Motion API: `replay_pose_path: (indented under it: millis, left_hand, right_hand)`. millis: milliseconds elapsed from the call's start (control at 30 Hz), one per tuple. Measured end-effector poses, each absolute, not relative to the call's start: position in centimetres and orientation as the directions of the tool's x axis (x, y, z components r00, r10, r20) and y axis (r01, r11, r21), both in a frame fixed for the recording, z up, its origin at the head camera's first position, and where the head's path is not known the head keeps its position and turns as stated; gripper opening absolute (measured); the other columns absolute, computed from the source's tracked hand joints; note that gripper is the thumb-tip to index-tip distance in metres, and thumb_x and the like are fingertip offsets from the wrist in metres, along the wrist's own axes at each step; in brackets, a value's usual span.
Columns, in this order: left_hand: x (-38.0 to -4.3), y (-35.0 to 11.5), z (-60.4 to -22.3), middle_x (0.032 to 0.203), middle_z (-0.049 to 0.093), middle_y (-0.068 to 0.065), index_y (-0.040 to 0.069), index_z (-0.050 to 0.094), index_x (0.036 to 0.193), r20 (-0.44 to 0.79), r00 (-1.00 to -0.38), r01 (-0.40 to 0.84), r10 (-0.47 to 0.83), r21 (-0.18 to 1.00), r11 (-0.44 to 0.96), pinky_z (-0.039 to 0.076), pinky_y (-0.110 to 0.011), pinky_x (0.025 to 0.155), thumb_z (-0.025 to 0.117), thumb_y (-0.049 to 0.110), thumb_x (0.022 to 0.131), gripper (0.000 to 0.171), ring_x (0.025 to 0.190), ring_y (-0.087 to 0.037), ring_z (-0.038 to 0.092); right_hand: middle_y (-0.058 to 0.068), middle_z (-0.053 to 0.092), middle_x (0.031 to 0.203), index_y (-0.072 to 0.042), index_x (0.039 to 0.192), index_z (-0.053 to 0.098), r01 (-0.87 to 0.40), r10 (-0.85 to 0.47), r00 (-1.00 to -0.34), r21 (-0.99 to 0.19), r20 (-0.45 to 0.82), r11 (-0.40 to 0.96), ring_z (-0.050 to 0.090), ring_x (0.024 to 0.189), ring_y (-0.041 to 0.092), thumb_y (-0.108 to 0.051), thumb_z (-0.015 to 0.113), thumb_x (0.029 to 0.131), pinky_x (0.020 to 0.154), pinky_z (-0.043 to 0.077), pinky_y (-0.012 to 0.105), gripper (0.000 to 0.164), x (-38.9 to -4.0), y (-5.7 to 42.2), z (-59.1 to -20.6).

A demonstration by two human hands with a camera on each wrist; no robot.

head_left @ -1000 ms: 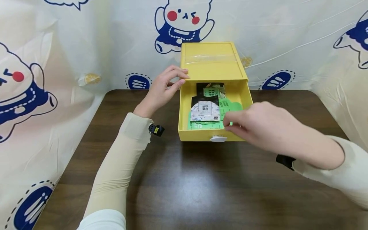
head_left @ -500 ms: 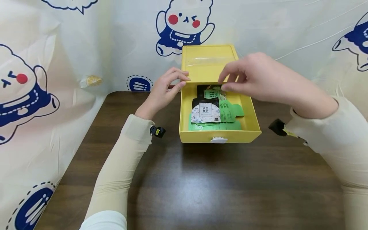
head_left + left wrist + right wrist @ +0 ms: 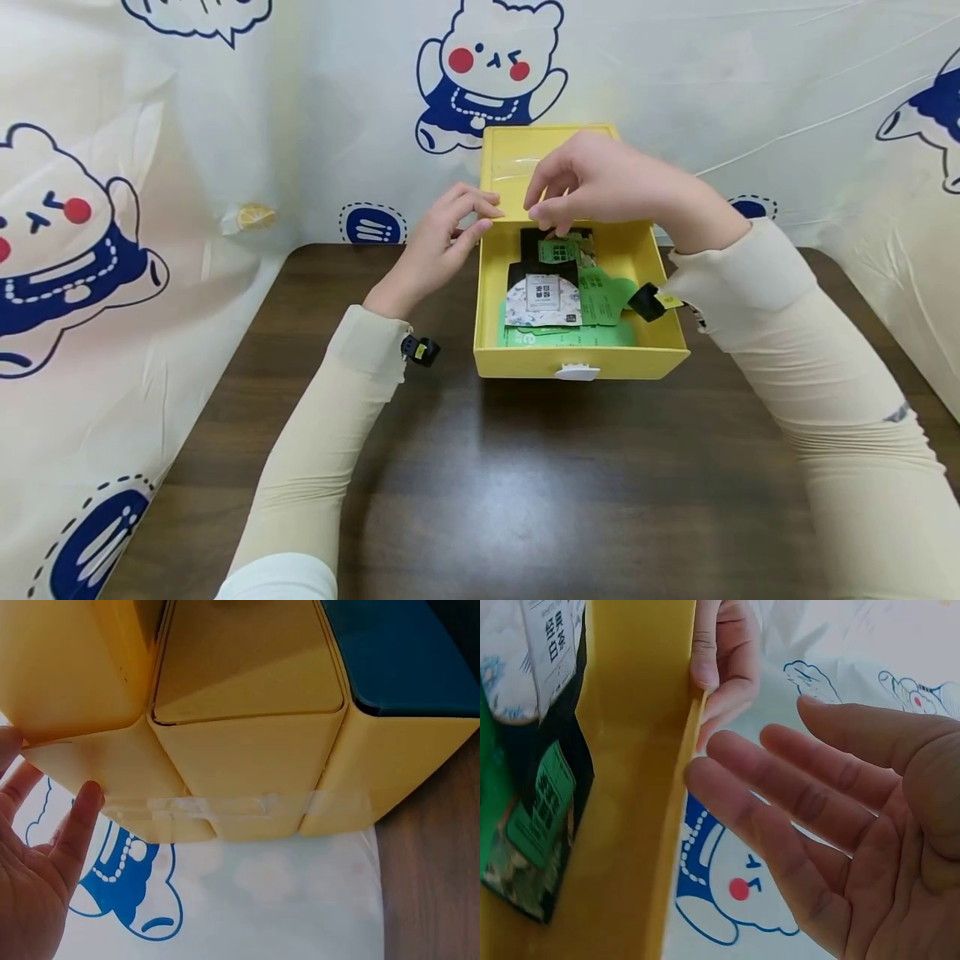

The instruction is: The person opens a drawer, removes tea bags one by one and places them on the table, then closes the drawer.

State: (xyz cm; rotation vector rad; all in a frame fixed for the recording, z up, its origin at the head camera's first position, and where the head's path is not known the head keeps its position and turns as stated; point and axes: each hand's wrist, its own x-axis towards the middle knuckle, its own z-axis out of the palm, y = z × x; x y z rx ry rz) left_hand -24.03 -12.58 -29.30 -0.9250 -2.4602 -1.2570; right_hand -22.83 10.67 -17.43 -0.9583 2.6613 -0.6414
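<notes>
Head view: the drawer (image 3: 517, 364) of the yellow box (image 3: 504, 154) is already pulled out towards the near side, and packets lie inside, so opening looks done. At the left sits a white-and-black packet (image 3: 543, 302); on its far side is a dark packet (image 3: 558, 252), to its right a green carton (image 3: 600, 298), and on its near side a flat green pack (image 3: 573, 337). The drawer is not pushed in; what else is left cannot be told. The left hand (image 3: 433, 243) rests with loose, extended fingers at the box's left edge. The right hand (image 3: 592, 185) is over the drawer's far end, thumb and forefinger close together. Brown wood table (image 3: 525, 508) below; pale cloth (image 3: 712, 83) printed with bears hangs behind and at both sides.

Left wrist view: 3 yellow units, seemingly stacked, are joined by clear tape (image 3: 240, 806); 1 has a blue front (image 3: 412, 656). The left hand's fingers are spread.

Right wrist view: the right hand's palm shows nothing held, fingers gently bent and apart; whether its fingertips touch the box cannot be told.
</notes>
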Motion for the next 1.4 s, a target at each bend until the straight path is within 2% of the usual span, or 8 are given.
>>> replay_pose_path:
  millis: [300,567,733,967,1200,1400]
  left_hand:
    - [-24.2,-12.4,-29.7,0.134,0.056,-0.009,0.004,0.063,0.110,0.475,-0.769,0.635,0.427,0.640,0.433,0.052,-0.038,0.093,0.052,0.017,0.103,0.019,0.129,-0.023,0.044]
    - [-24.2,-12.4,-29.7,0.135,0.055,-0.007,0.007,0.062,0.111,0.472,-0.768,0.637,0.432,0.632,0.442,0.050,-0.036,0.093,0.051,0.021,0.104,0.020,0.129,-0.022,0.043]
    - [-24.1,-12.4,-29.7,0.135,0.055,-0.007,0.007,0.062,0.111,0.472,-0.770,0.635,0.429,0.634,0.443,0.048,-0.036,0.092,0.050,0.021,0.104,0.020,0.129,-0.022,0.043]
    - [-24.1,-12.5,-29.7,0.135,0.054,-0.008,0.005,0.062,0.111,0.471,-0.770,0.635,0.430,0.636,0.439,0.045,-0.036,0.092,0.049,0.020,0.104,0.020,0.128,-0.024,0.043]
    - [-24.1,-12.5,-29.7,0.136,0.054,-0.009,0.003,0.062,0.111,0.475,-0.767,0.638,0.432,0.636,0.434,0.047,-0.037,0.091,0.051,0.018,0.103,0.020,0.128,-0.025,0.043]
    - [-24.1,-12.5,-29.7,0.137,0.054,-0.009,0.003,0.061,0.110,0.469,-0.770,0.634,0.432,0.639,0.436,0.047,-0.036,0.092,0.051,0.019,0.104,0.021,0.128,-0.025,0.043]
  right_hand:
    - [0.012,0.077,0.100,-0.005,0.113,0.072,-0.570,-0.687,-0.707,-0.439,-0.171,0.695,0.070,0.089,0.022,-0.021,0.062,0.097,0.087,0.051,0.036,0.024,-23.6,9.8,-19.3]
    - [0.011,0.070,0.125,-0.004,0.131,0.062,-0.593,-0.734,-0.603,-0.440,-0.313,0.674,0.064,0.114,0.024,-0.023,0.057,0.100,0.107,0.046,0.045,0.037,-23.5,9.9,-19.9]
    - [0.012,0.063,0.134,-0.006,0.138,0.057,-0.589,-0.718,-0.577,-0.411,-0.389,0.696,0.058,0.122,0.027,-0.023,0.053,0.102,0.112,0.040,0.048,0.040,-23.3,9.6,-20.1]
    - [0.013,0.061,0.135,-0.005,0.141,0.053,-0.567,-0.694,-0.565,-0.401,-0.446,0.719,0.054,0.123,0.028,-0.023,0.056,0.101,0.112,0.039,0.048,0.044,-23.2,9.2,-20.5]
    - [0.014,0.055,0.131,-0.008,0.145,0.048,-0.604,-0.656,-0.581,-0.286,-0.482,0.744,0.048,0.120,0.029,-0.022,0.066,0.095,0.109,0.040,0.046,0.055,-23.0,8.2,-21.3]
    - [0.014,0.056,0.125,-0.008,0.141,0.050,-0.626,-0.647,-0.572,-0.242,-0.505,0.742,0.050,0.114,0.028,-0.019,0.069,0.093,0.104,0.043,0.044,0.053,-22.8,7.7,-21.8]
